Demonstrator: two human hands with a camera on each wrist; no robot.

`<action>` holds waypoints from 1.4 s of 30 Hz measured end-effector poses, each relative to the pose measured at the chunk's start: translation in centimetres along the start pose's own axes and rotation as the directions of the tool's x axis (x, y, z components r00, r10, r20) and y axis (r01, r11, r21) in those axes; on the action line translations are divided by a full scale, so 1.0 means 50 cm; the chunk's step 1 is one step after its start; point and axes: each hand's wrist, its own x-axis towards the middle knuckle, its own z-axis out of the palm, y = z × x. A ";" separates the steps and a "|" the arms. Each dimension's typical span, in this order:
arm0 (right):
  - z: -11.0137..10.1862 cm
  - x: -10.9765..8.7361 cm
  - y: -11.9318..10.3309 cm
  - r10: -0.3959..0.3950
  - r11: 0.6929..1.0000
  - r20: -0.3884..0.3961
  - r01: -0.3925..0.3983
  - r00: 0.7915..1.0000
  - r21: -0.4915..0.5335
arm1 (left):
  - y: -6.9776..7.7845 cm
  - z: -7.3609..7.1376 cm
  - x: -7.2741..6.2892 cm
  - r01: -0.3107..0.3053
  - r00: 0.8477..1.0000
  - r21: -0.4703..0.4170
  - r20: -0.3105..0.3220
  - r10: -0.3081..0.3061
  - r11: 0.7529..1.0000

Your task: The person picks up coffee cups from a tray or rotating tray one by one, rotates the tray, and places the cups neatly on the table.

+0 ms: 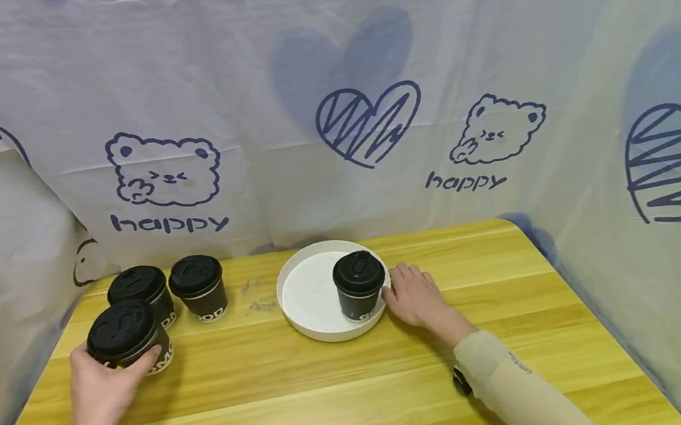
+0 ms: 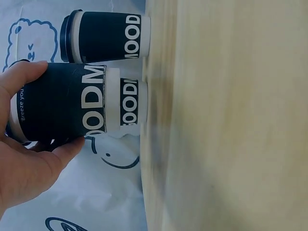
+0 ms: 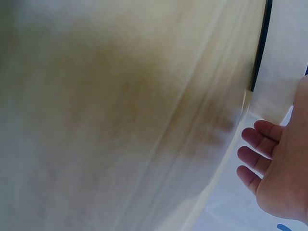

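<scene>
My left hand [image 1: 101, 387] grips a black-lidded paper coffee cup [image 1: 138, 343], thumb on one side and fingers round the other. In the left wrist view this cup [image 2: 65, 101] has its white base raised off the tabletop. Right behind it are two similar cups, one at the far left [image 1: 140, 289] and one beside it [image 1: 199, 292]. My right hand [image 1: 419, 299] rests at the right rim of a round white tray [image 1: 303, 318], fingers loosely extended. Inside the tray's right side stands another black-lidded cup [image 1: 360, 292], close to my thumb.
The wooden table [image 1: 278, 422] ends at the back against a white hanging cloth [image 1: 254, 145] printed with bears and hearts. More cloth hangs along the left and right sides. Dark smudges [image 1: 258, 302] mark the wood between the cups and the tray.
</scene>
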 end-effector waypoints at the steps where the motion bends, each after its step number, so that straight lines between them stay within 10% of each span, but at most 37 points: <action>1: 0.000 0.000 0.000 0.000 1.000 0.002 0.000 1.000 0.000 | -0.002 0.000 0.000 0.002 1.000 0.001 -0.009 -0.002 1.000; 18: -0.004 -0.002 -0.005 0.013 1.000 0.019 -0.013 1.000 -0.002 | -0.018 -0.014 -0.007 0.155 0.988 -0.021 0.013 -0.154 0.988; 42: -0.005 -0.001 -0.007 0.019 1.000 0.022 -0.018 1.000 -0.012 | -0.035 -0.012 -0.005 0.156 0.988 0.006 0.002 -0.156 0.988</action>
